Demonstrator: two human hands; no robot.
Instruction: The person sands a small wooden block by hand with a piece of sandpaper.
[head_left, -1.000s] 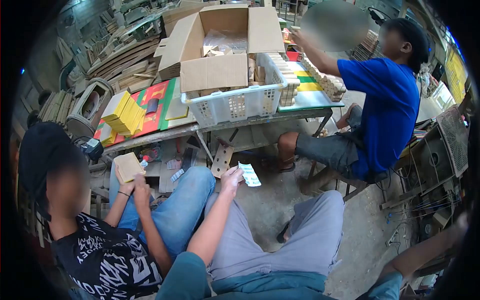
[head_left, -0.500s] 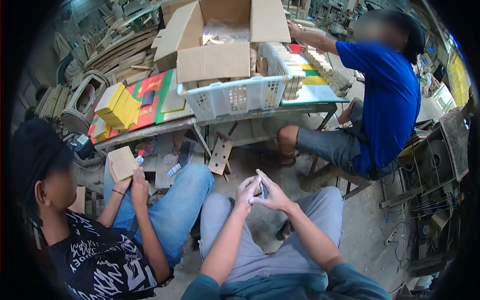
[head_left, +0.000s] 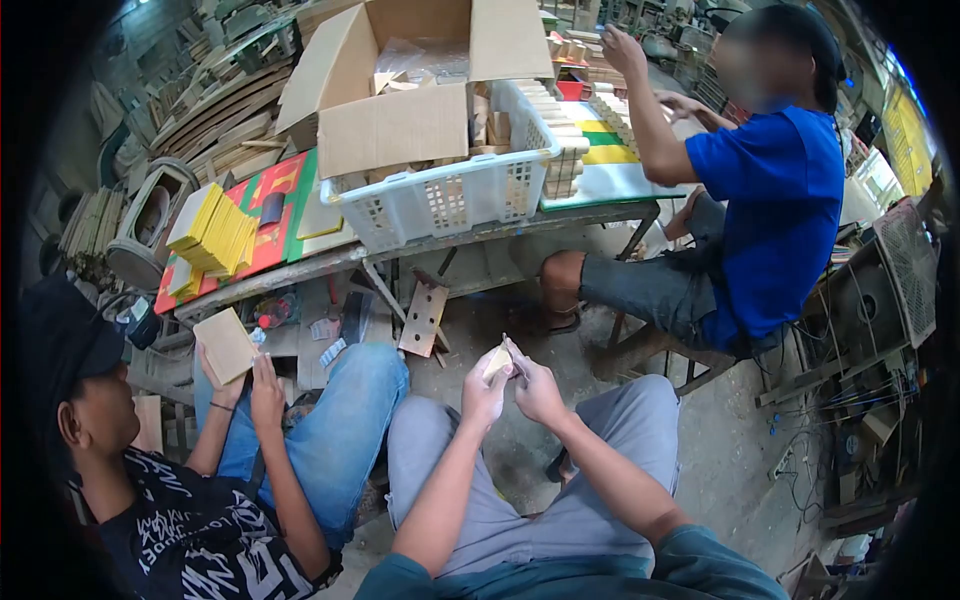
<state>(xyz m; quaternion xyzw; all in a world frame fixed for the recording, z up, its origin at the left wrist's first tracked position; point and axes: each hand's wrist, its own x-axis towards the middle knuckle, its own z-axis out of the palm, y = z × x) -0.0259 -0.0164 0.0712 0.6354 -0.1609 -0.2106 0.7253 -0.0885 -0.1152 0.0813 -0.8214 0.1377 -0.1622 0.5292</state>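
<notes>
Above my lap, my two hands meet with fingertips close together. My left hand is closed around a small pale wooden piece, whose upper end shows past the fingers. Against its right side, my right hand has its fingers pinched together; a thin dark edge shows there, too small to name. Both hands look dusty. To the left, a seated co-worker in a black printed shirt holds a flat wooden board in both hands.
A low table holds a white plastic basket, an open cardboard box, a stack of yellow-edged boards and rows of wooden pieces. Beneath stands a board with holes. A co-worker in blue sits at right; a caged fan stands beyond.
My hands have turned and drawn slightly apart, exposing the pale wooden piece. The co-worker in blue has raised a hand from the table. The whole view has shifted a little.
</notes>
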